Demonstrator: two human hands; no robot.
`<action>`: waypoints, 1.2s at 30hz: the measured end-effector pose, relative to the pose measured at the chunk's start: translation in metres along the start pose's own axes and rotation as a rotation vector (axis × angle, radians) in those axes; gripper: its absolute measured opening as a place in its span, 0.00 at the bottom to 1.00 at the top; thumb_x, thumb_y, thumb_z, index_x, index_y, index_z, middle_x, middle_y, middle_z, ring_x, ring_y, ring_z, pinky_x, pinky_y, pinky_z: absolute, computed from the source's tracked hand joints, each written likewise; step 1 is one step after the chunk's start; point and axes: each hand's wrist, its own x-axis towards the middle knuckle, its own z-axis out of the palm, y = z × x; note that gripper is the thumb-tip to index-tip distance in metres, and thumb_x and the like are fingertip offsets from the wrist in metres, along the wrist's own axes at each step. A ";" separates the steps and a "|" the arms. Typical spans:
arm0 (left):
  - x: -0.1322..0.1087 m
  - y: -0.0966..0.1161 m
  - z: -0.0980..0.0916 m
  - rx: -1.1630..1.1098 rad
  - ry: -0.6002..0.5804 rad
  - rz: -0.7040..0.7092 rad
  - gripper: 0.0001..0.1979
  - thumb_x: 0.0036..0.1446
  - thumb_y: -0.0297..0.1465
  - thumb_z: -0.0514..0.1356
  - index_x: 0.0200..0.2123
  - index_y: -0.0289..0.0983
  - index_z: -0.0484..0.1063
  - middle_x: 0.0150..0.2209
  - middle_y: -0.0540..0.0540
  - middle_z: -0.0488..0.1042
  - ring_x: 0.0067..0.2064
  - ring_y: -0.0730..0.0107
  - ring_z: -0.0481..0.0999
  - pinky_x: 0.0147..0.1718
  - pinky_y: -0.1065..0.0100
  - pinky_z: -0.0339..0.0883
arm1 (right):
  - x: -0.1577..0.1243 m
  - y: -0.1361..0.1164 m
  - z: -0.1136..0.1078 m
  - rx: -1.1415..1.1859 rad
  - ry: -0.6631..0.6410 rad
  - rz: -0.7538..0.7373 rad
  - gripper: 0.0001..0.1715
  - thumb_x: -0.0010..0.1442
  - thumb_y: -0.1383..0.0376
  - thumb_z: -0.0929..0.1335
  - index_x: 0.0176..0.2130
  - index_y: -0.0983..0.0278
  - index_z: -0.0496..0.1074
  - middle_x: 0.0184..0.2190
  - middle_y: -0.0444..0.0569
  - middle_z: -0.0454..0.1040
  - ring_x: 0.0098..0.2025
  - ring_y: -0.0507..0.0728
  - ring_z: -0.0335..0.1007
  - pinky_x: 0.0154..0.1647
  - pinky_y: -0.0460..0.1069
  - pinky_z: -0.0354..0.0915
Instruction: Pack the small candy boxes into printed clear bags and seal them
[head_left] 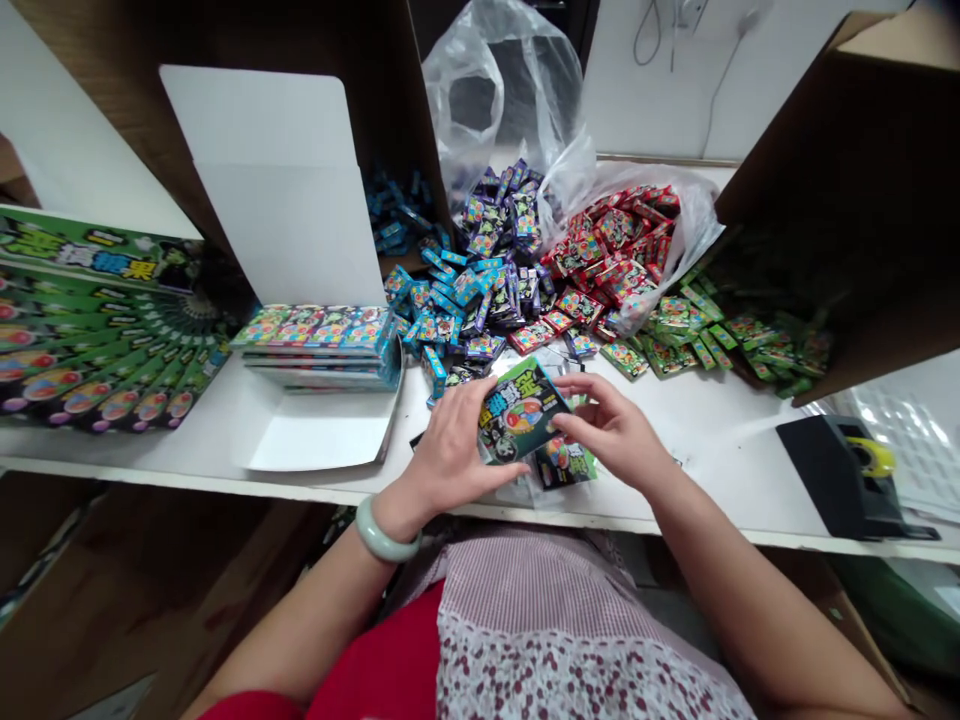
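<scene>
Between my hands, above the front of the white table, is a small green-and-black candy box (pixel 523 412) with colourful printing, its face tilted up. My left hand (pixel 457 440) grips its left side, thumb along the lower edge. At the right edge, the thumb and fingers of my right hand (pixel 607 425) close on the box. Beneath it lies another green-and-black printed packet (pixel 566 462) with clear plastic film around it. Just beyond my hands spread loose small boxes: blue boxes (pixel 442 300), purple boxes (pixel 517 290), red boxes (pixel 619 245) and green boxes (pixel 679 320).
An open white carton (pixel 322 430) with rows of packets stands left, beside fanned green printed cartons (pixel 112 350). Large cardboard boxes (pixel 840 200) rise at both sides. A clear plastic bag (pixel 517 60) stands behind. A black tape dispenser (pixel 832 475) sits right, near the table edge (pixel 720 535).
</scene>
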 end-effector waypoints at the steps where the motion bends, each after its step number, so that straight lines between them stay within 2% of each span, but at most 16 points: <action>1: 0.001 0.004 0.001 -0.086 0.001 -0.033 0.43 0.45 0.42 0.70 0.60 0.38 0.54 0.56 0.35 0.64 0.57 0.45 0.65 0.56 0.43 0.60 | 0.001 -0.004 -0.002 0.041 0.044 -0.009 0.19 0.57 0.61 0.69 0.48 0.58 0.66 0.45 0.48 0.69 0.29 0.49 0.68 0.28 0.47 0.70; 4: 0.001 0.012 0.013 -0.459 0.033 -0.193 0.29 0.56 0.36 0.62 0.59 0.40 0.56 0.51 0.39 0.69 0.51 0.56 0.71 0.51 0.52 0.68 | 0.003 -0.008 -0.008 0.111 0.218 -0.091 0.25 0.54 0.62 0.71 0.50 0.56 0.63 0.51 0.48 0.67 0.28 0.47 0.67 0.32 0.47 0.70; 5: -0.002 0.013 0.019 -0.574 0.041 -0.247 0.27 0.58 0.33 0.60 0.59 0.41 0.54 0.48 0.41 0.70 0.48 0.59 0.73 0.47 0.56 0.71 | 0.002 -0.005 -0.008 0.138 0.255 -0.104 0.27 0.53 0.63 0.72 0.50 0.54 0.61 0.52 0.48 0.66 0.29 0.48 0.68 0.34 0.48 0.71; 7: -0.009 0.014 0.032 -0.728 0.039 -0.324 0.31 0.58 0.31 0.59 0.62 0.42 0.50 0.44 0.42 0.71 0.44 0.62 0.74 0.41 0.60 0.73 | -0.003 0.007 -0.003 0.184 0.280 -0.083 0.28 0.52 0.62 0.73 0.50 0.54 0.60 0.48 0.48 0.68 0.33 0.50 0.70 0.38 0.49 0.71; 9: -0.017 0.012 0.041 -0.788 0.011 -0.362 0.36 0.57 0.30 0.60 0.64 0.44 0.46 0.46 0.42 0.70 0.44 0.62 0.75 0.38 0.62 0.74 | -0.010 0.023 0.006 0.206 0.296 -0.024 0.24 0.53 0.60 0.72 0.47 0.56 0.62 0.41 0.47 0.71 0.37 0.53 0.71 0.42 0.51 0.71; 12: -0.028 0.006 0.045 -0.830 -0.077 -0.386 0.37 0.56 0.30 0.61 0.65 0.46 0.46 0.50 0.41 0.68 0.45 0.61 0.75 0.38 0.61 0.74 | -0.022 0.042 0.019 0.180 0.336 0.050 0.19 0.55 0.57 0.71 0.45 0.58 0.66 0.38 0.47 0.72 0.41 0.55 0.71 0.43 0.52 0.70; 14: -0.030 0.002 0.043 -0.843 -0.142 -0.376 0.37 0.56 0.30 0.62 0.64 0.45 0.48 0.49 0.41 0.70 0.45 0.61 0.75 0.40 0.61 0.74 | -0.027 0.046 0.022 0.138 0.318 0.052 0.17 0.57 0.57 0.70 0.44 0.59 0.67 0.35 0.46 0.71 0.37 0.54 0.70 0.38 0.50 0.69; 16: -0.026 -0.001 0.041 -0.831 -0.155 -0.363 0.33 0.55 0.31 0.63 0.61 0.43 0.53 0.44 0.44 0.72 0.43 0.63 0.75 0.39 0.63 0.73 | -0.028 0.045 0.018 0.112 0.228 0.037 0.12 0.59 0.57 0.68 0.41 0.60 0.67 0.31 0.44 0.70 0.31 0.52 0.67 0.32 0.48 0.67; 19: -0.010 0.002 0.039 -0.776 -0.005 -0.352 0.13 0.58 0.34 0.60 0.46 0.39 0.66 0.39 0.47 0.72 0.40 0.68 0.74 0.39 0.67 0.71 | -0.021 0.037 0.007 0.102 0.116 0.006 0.11 0.61 0.56 0.67 0.35 0.61 0.68 0.32 0.46 0.70 0.30 0.52 0.66 0.31 0.48 0.66; 21: 0.001 0.007 0.038 -0.770 0.125 -0.337 0.06 0.61 0.34 0.58 0.36 0.38 0.68 0.39 0.46 0.73 0.42 0.68 0.74 0.42 0.66 0.70 | -0.015 0.031 0.001 0.145 0.124 0.014 0.12 0.59 0.56 0.68 0.32 0.62 0.68 0.34 0.47 0.71 0.32 0.52 0.67 0.31 0.48 0.66; 23: 0.008 0.011 0.037 -0.817 0.178 -0.341 0.05 0.61 0.33 0.57 0.35 0.37 0.68 0.40 0.45 0.75 0.43 0.68 0.75 0.44 0.65 0.70 | -0.010 0.026 -0.003 0.232 0.127 0.062 0.14 0.55 0.55 0.71 0.36 0.61 0.68 0.33 0.47 0.72 0.31 0.53 0.68 0.28 0.47 0.67; 26: 0.011 0.015 0.033 -0.868 0.157 -0.381 0.09 0.59 0.32 0.59 0.43 0.38 0.68 0.38 0.46 0.77 0.40 0.69 0.77 0.41 0.66 0.71 | -0.010 0.024 -0.005 0.247 0.080 0.096 0.17 0.54 0.55 0.72 0.41 0.60 0.69 0.32 0.46 0.71 0.31 0.53 0.68 0.25 0.47 0.67; 28: 0.010 0.015 0.030 -0.847 0.117 -0.359 0.08 0.58 0.32 0.60 0.41 0.37 0.71 0.37 0.46 0.77 0.39 0.68 0.76 0.40 0.66 0.71 | -0.012 0.023 -0.004 0.170 0.057 0.033 0.13 0.55 0.56 0.71 0.36 0.61 0.70 0.36 0.49 0.70 0.36 0.55 0.69 0.29 0.48 0.69; 30: 0.010 0.016 0.026 -0.831 0.090 -0.323 0.06 0.56 0.33 0.62 0.33 0.36 0.72 0.35 0.46 0.76 0.38 0.69 0.75 0.39 0.67 0.71 | -0.013 0.022 -0.003 0.116 0.052 -0.029 0.12 0.56 0.57 0.71 0.32 0.62 0.70 0.38 0.50 0.69 0.39 0.55 0.69 0.33 0.49 0.70; 32: 0.014 0.019 0.022 -0.829 0.093 -0.333 0.06 0.53 0.33 0.64 0.30 0.36 0.72 0.32 0.47 0.75 0.34 0.70 0.74 0.35 0.69 0.71 | -0.012 0.019 -0.001 0.114 0.047 -0.010 0.12 0.56 0.57 0.71 0.31 0.62 0.68 0.35 0.48 0.69 0.36 0.54 0.69 0.33 0.49 0.69; 36: 0.025 0.026 0.017 -0.778 0.077 -0.433 0.05 0.49 0.31 0.64 0.28 0.36 0.71 0.28 0.49 0.73 0.28 0.74 0.70 0.26 0.73 0.65 | -0.001 0.009 0.001 0.169 0.003 0.129 0.12 0.54 0.58 0.71 0.32 0.62 0.67 0.27 0.42 0.68 0.25 0.50 0.65 0.26 0.47 0.64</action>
